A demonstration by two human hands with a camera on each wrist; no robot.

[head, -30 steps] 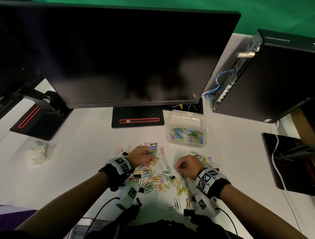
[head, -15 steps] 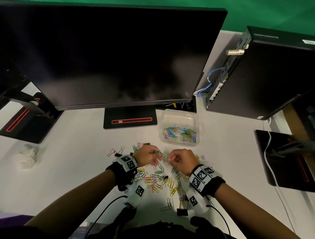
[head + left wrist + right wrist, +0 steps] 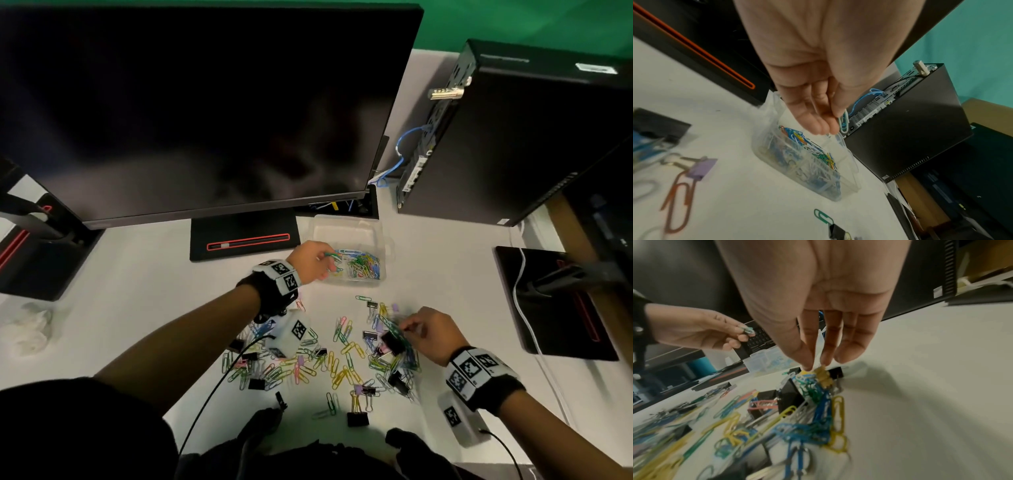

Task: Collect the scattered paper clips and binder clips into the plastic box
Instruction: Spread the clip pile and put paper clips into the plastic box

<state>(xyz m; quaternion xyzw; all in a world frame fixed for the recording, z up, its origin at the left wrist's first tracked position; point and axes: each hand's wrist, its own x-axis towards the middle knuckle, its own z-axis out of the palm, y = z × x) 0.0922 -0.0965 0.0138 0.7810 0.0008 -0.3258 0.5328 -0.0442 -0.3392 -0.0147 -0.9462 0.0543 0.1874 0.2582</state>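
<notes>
A black binder clip (image 3: 357, 418) lies nearest the person, at the near edge of the heap (image 3: 329, 359) of coloured paper clips and binder clips spread on the white desk (image 3: 137, 308). On the heap's right side the right hand (image 3: 432, 334) has its thumb and fingertips (image 3: 807, 365) pinched together on a tangled clump (image 3: 813, 386) of paper clips, which hangs from them with a black binder clip caught in it; its lower end merges with the heap. Beyond the heap stands the box (image 3: 383, 270), clear plastic, with a layer of coloured paper clips in it. The left hand (image 3: 310, 260) hovers over the box's left edge, thumb and forefinger pinching a light blue paper clip (image 3: 843, 121) that dangles over the opening. Just behind the box is the monitor (image 3: 205, 102) with its stand (image 3: 239, 240) to the box's left. A black computer case (image 3: 531, 137) stands behind the box to the right.
</notes>
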